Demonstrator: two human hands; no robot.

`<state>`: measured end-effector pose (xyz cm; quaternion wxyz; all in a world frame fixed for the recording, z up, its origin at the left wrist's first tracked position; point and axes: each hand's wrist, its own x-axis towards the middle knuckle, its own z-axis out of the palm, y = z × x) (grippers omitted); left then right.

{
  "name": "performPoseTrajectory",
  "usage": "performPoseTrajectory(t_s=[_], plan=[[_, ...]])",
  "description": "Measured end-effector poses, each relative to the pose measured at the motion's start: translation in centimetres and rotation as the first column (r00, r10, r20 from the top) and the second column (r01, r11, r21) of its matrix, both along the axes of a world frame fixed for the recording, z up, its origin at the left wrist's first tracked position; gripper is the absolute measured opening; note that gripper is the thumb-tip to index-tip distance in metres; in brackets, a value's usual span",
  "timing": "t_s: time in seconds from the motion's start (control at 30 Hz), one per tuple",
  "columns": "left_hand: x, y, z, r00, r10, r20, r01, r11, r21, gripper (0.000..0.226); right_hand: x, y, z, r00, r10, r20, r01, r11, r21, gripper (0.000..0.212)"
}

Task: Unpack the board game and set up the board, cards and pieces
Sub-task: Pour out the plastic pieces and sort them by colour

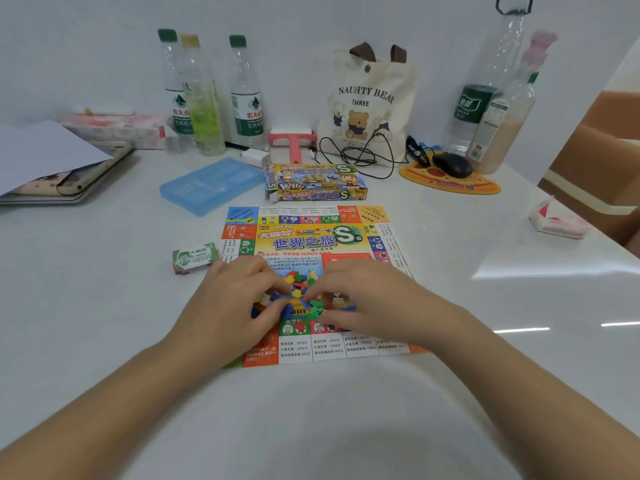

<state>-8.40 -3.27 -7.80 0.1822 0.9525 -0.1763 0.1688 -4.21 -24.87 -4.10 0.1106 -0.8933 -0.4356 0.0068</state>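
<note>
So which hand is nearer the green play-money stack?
Left. The left hand is just right of the play-money stack, slightly nearer the person; the right hand is farther right, past the coloured pieces.

My view was bright and evenly lit, shadows faint. Glare streaks on the table [540, 271] at right. Edges bowed; everything slightly soft.

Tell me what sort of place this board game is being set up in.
Probably a personal desk in an office or at home: a computer mouse sits on a pizza-slice mouse pad, with water bottles and a canvas tote bag standing behind.
</note>
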Motion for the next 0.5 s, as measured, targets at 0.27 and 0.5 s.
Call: performPoseTrajectory(t_s=[0.27, 0.5], plan=[[0.25, 0.79, -0.25, 0.996, -0.007, -0.083, 0.012, 0.998, 0.061, 0.031, 0.11, 1.02, -0.72, 0.997, 0.009, -0.082, -0.011, 0.999, -0.034, 0.023], [0.57, 0.76, -0.35, 0.995, -0.041, -0.096, 0.043, 0.999, 0.025, 0.027, 0.22, 1.05, -0.8, 0.992, 0.012, -0.125, -0.01, 1.0, 0.018, 0.018]])
